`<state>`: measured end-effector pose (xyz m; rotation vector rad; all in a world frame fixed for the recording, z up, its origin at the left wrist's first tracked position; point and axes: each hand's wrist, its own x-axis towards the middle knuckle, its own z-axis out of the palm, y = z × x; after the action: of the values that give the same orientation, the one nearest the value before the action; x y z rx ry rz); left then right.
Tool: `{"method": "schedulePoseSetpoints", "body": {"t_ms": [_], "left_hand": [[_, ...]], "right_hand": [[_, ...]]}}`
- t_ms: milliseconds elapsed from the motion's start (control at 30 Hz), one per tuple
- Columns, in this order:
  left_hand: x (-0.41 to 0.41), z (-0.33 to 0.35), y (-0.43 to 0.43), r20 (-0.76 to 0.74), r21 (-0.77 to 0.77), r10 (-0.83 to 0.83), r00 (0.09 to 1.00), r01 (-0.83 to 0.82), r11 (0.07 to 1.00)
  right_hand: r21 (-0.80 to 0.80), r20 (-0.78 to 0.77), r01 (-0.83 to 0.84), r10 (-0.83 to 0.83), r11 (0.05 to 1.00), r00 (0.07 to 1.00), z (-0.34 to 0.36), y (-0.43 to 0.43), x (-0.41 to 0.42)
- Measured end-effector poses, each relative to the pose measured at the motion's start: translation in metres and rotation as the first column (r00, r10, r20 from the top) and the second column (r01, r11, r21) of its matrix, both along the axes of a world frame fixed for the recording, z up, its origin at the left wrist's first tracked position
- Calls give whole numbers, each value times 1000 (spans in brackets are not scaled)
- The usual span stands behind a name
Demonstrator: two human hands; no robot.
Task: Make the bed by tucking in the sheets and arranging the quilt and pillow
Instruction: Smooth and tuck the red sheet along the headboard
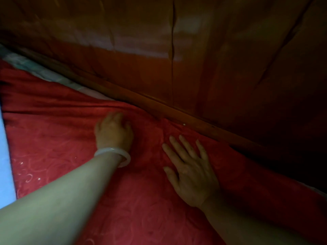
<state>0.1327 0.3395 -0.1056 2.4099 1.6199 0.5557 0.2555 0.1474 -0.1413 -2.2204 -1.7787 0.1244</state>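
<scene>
1. Red sheet [58, 138], swirl pattern, lies on the bed. It covers the lower half of the view and runs up to the wooden rail. Dim light.
2. Far left edge: pale blue surface [5, 165] just beside the red sheet; cannot tell what it is.
3. Upper left: pale fabric strip [44, 75] shows between the sheet's edge and the rail.
4. Left hand [114, 132], white bangle [113, 154] on the wrist, rests on the sheet at a ridge of folds. Fingers curled down into the cloth. Blurred, so cannot tell whether they actually pinch it.
5. Right hand [192, 172] lies palm-down on the sheet near the rail. Its fingers [178, 147] are released, straight and spread, pressing flat.
6. Wooden rail [177, 112] runs diagonally from upper left to lower right, touching the sheet's edge.
7. Glossy wooden panel [230, 59] rises behind the rail, with a dark vertical seam.
</scene>
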Motion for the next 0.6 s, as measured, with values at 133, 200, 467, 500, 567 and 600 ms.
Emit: {"method": "schedulePoseSetpoints", "body": {"t_ms": [133, 200, 467, 500, 567, 600], "left_hand": [[4, -16, -13, -342, -308, 73, 937, -185, 933], [19, -18, -31, -316, -315, -85, 945, -20, 949], [35, 3, -88, 10, -536, -393, 920, 337, 774], [33, 4, -95, 73, -562, -380, 922, 352, 748], [27, 11, -111, 168, -609, -321, 932, 355, 709], [25, 15, -120, 213, -633, -293, 932, 360, 685]], "right_hand": [[-11, -8, -2, 2, 1000, 1000, 0, 1, 0], [-7, -2, -4, 4, 1000, 1000, 0, 1, 0], [-14, 0, -3, 3, 1000, 1000, 0, 2, 1], [-20, 0, -5, 5, 1000, 1000, 0, 1, 2], [-37, 16, -16, 17, 999, 1000, 1, 1, 0], [-53, 26, -18, 19, 998, 999, 2, 1, 1]]}}
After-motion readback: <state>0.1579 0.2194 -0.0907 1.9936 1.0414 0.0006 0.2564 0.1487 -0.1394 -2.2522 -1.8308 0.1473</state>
